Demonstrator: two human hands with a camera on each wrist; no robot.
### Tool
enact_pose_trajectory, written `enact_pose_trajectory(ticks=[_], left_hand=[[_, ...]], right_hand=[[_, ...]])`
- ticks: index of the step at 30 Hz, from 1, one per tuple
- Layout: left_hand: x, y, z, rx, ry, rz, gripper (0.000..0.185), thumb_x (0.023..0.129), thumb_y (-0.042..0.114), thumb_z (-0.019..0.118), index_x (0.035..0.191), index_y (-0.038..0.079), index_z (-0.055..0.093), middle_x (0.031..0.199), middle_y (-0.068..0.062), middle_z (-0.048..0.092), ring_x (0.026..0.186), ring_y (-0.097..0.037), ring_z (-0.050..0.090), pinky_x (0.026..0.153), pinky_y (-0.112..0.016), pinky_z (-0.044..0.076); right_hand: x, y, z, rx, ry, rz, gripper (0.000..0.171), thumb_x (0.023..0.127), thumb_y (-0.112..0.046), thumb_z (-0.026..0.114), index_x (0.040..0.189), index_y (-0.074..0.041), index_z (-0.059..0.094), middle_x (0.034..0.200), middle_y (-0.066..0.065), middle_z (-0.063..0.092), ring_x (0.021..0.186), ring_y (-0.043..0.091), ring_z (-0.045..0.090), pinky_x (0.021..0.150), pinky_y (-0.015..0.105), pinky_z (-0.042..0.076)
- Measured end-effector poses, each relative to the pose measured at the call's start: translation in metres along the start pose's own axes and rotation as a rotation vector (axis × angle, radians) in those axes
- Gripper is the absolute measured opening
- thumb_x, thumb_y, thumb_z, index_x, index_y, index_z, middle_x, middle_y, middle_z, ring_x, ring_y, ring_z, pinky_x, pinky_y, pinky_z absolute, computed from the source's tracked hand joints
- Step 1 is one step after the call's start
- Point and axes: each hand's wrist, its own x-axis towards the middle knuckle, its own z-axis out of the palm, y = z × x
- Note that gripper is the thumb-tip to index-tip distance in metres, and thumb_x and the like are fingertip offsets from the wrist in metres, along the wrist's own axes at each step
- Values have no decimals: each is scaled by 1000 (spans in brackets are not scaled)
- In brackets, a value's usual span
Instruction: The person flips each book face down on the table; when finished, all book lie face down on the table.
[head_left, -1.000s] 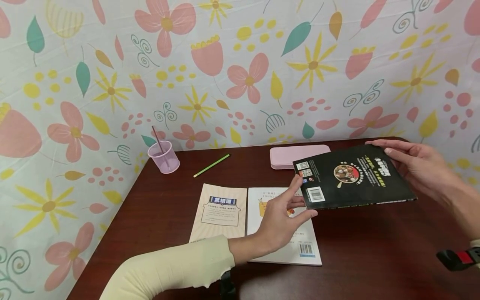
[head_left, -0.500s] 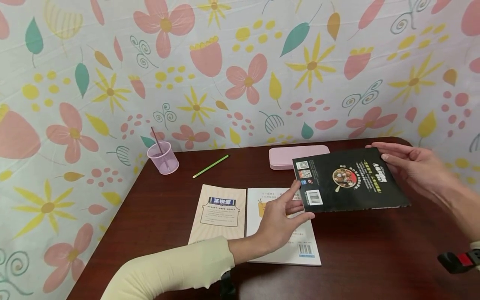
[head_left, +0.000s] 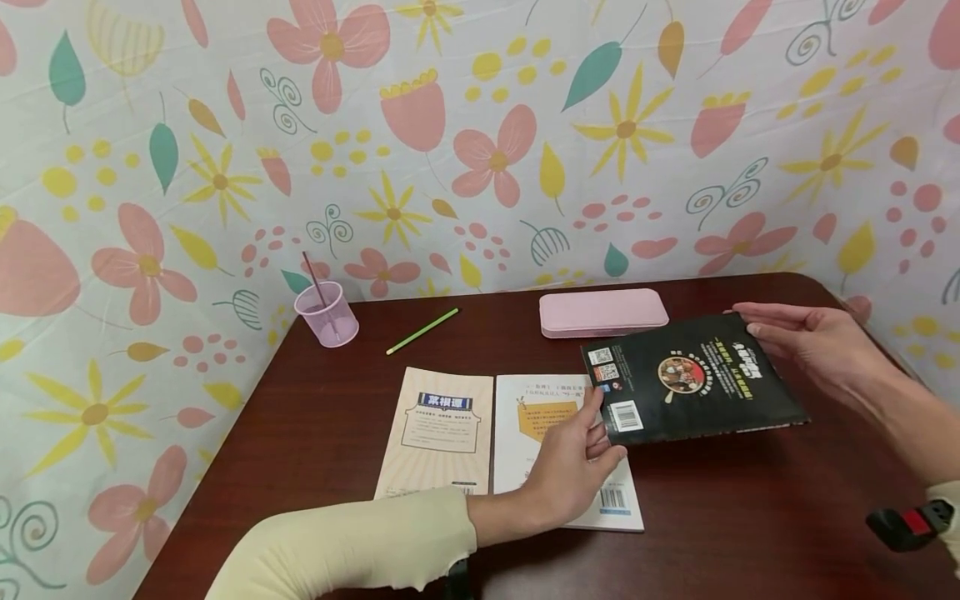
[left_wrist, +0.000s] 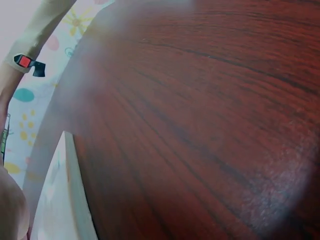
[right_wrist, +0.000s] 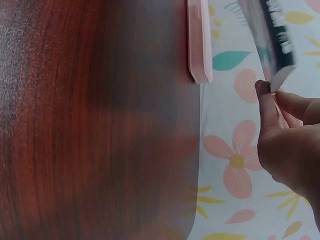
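A black book (head_left: pixel 690 408) with a round picture and a barcode on its cover is held tilted above the table. My right hand (head_left: pixel 836 354) pinches its upper right corner; the right wrist view shows the thumb and fingers on the corner of that book (right_wrist: pixel 280 45). At the book's left edge, my left hand (head_left: pixel 562 471) grips near the barcode, some fingers partly hidden. Below that hand lies a white book (head_left: pixel 517 442), partly covered by the hand and the black book. Beside it on the left is a beige book (head_left: pixel 438 429), its lower part behind the sleeve.
A pink case (head_left: pixel 603 312) lies at the back of the dark wooden table (head_left: pixel 750 517), just behind the black book. Farther left are a green pencil (head_left: pixel 422 332) and a lilac mesh cup (head_left: pixel 330 321) with one stick in it. A flowered cloth (head_left: pixel 480 150) hangs behind.
Both hands have brought the black book lower and nearer to me, with a slight shift left. More of the pink case shows now. The books on the table have stayed put.
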Motion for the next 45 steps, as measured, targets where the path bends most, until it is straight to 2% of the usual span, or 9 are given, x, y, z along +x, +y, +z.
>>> enact_pose_trajectory(ticks=[5,8,15,21,29,35,38,41,45], left_hand=[[-1,-6,4,7,-20,-40,76,97,-7,73,162,-7,34,146,-19,59,121,-7,64,90,-14,53],[-2,-10,4,43,-28,-63,76,94,-6,77,160,-7,39,142,-18,65,117,-6,67,88,-13,54],[-1,-13,4,184,-48,-56,76,91,-1,82,157,-5,45,134,-17,69,110,-3,70,84,-10,53],[3,-9,0,334,-80,-40,68,90,6,86,151,0,57,126,-13,74,94,3,72,76,-6,52],[8,-9,-6,381,-94,18,58,90,5,85,144,1,65,112,-5,80,97,2,73,80,-5,51],[8,-10,-9,435,-128,37,51,91,5,85,140,3,69,107,0,81,94,7,71,80,-4,50],[8,-11,-11,507,-143,75,47,92,8,85,137,6,72,107,2,81,92,10,70,79,-3,49],[8,-13,-13,618,-160,172,40,93,13,85,132,10,76,104,4,81,91,11,69,78,-3,47],[10,-17,-13,768,-177,306,34,94,19,84,128,15,79,91,11,80,76,16,61,67,-1,41]], right_hand=[[0,3,3,-148,23,44,33,104,-14,71,132,-29,77,108,-25,74,92,-2,72,74,22,61],[-1,6,5,-204,21,64,32,105,-17,70,134,-29,76,107,-27,72,92,-3,72,75,22,61],[-1,14,8,-253,51,88,33,105,-17,70,137,-20,74,104,-30,70,91,-7,70,75,20,61],[0,20,10,-332,94,82,43,106,-16,69,146,-2,63,100,-35,67,89,-11,67,75,18,60],[4,26,10,-352,95,80,34,105,-14,69,138,-8,72,99,-34,68,89,-15,64,75,16,59],[7,30,13,-408,85,62,44,106,-14,68,144,5,61,100,-34,66,90,-16,61,76,16,59],[8,32,15,-440,82,57,46,106,-14,68,145,8,58,100,-35,65,90,-16,61,76,16,59],[10,33,18,-478,85,52,45,106,-13,66,145,8,59,105,-29,66,90,-16,60,75,16,58],[11,34,21,-562,80,43,40,107,-12,64,143,6,63,125,6,73,89,-11,61,72,17,58]])
